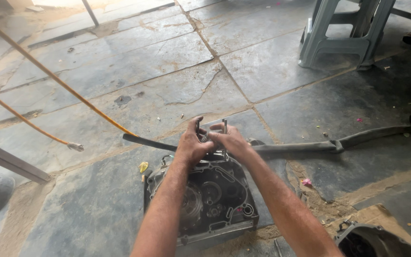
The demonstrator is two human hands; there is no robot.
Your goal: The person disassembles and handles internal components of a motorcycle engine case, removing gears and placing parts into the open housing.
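Both hands, the left hand [192, 145] and right hand [230, 140], meet clenched on a small metal part [204, 138] at the far edge of the open engine case [200, 200], which lies on the floor [120, 71] directly below the forearms.

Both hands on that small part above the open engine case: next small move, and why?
Probably keep both hands closed and steady the small metal part first: left hand and right hand pinch it together directly over the open engine case, where it could drop in.
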